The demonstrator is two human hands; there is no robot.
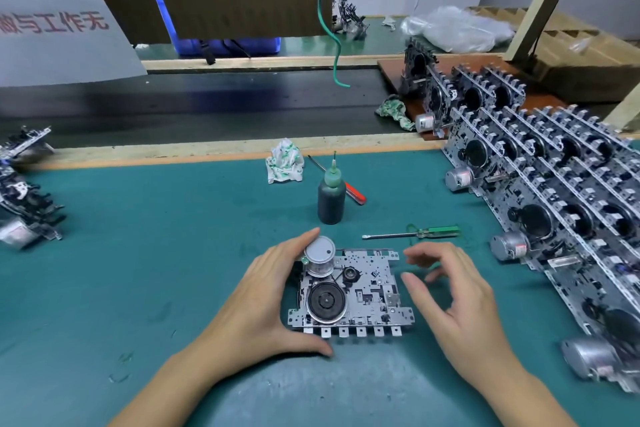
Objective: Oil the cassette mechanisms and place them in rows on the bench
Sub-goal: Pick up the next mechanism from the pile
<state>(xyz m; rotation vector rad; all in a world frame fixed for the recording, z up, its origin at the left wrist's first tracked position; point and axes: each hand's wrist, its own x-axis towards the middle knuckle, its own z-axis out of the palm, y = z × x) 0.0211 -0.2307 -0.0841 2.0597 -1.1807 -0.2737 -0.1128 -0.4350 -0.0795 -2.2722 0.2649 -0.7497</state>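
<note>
- Head view shows the green bench (138,253) running wide under both my hands.
- Finished mechanisms (554,184) stand in leaning rows along my right side; I make out about four rows, the exact count hidden by overlap.
- More mechanisms (24,191) wait in one pile at my far left.
- One cassette mechanism (353,291) lies flat between my hands, long axis left to right, motor at its far left corner.
- My left hand (270,295) grips its left edge, thumb at the near corner.
- My right hand (450,291) hovers just beside its right edge, fingers loosely curled, holding nothing.
- One oil bottle (331,196) stands just beyond the mechanism, roughly midway between my hands.
- Two screwdrivers: green (415,233), nearest my right hand, and red (346,185).
- Two crumpled rags (284,161).
</note>
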